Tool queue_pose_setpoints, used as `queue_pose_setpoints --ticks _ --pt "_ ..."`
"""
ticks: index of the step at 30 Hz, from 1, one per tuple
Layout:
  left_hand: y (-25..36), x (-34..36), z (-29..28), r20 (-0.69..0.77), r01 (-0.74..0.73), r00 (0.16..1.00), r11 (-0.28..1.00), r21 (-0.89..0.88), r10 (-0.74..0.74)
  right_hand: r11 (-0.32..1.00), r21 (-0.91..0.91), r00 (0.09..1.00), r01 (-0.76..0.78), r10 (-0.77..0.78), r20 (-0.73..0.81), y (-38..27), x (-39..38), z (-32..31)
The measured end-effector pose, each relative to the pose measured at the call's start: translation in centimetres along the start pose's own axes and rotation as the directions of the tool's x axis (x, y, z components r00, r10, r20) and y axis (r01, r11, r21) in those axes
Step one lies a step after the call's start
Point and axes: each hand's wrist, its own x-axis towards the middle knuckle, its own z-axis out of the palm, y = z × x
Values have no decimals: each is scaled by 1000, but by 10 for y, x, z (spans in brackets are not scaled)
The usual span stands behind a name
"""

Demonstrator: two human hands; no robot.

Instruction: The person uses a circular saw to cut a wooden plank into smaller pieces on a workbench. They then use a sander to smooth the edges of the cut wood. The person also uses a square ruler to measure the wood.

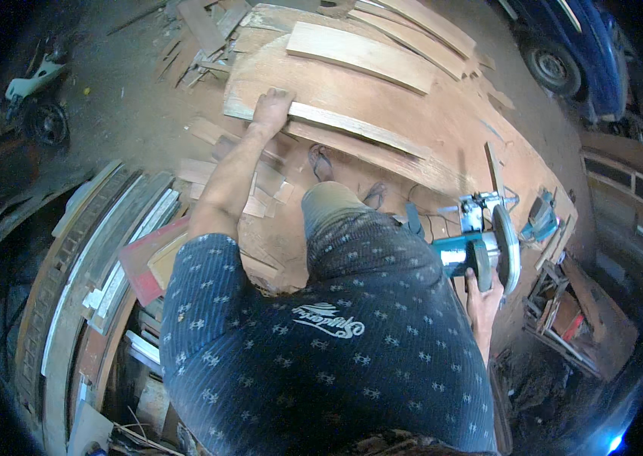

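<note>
While the left hand [272, 110] has its grip curled over a narrow board [359, 131] at the table [458, 121]'s near edge, the right hand [483, 292] has its grip wrapped around a circular saw [479, 247] toward the table's right end.

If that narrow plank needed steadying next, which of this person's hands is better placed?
Probably the left hand: it is at the left end of the narrow plank. The right hand holds a power saw.

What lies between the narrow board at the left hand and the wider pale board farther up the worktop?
In the head view, just a bare strip of brown wooden worktop separates the narrow board from the wider pale board.
</note>
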Motion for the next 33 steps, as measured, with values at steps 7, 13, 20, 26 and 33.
queue_pose_setpoints --ticks 7,13,20,26,33 --pt "193 -27 -57 -46 -81 997 827 -557 67 1000 -14 1000 4 -4 -3 30 36 -3" --pt "365 -34 -1 414 379 869 172 -909 270 964 45 954 262 -266 139 23 84 -6" --pt "397 -42 -14 535 531 843 -87 -843 -47 831 53 787 554 -544 292 81 163 3" --pt "409 -37 51 577 536 791 -223 -814 -205 795 161 692 584 -592 412 118 226 26" --pt "404 -43 52 609 564 726 -229 -793 -321 789 173 630 590 -584 512 113 255 44"
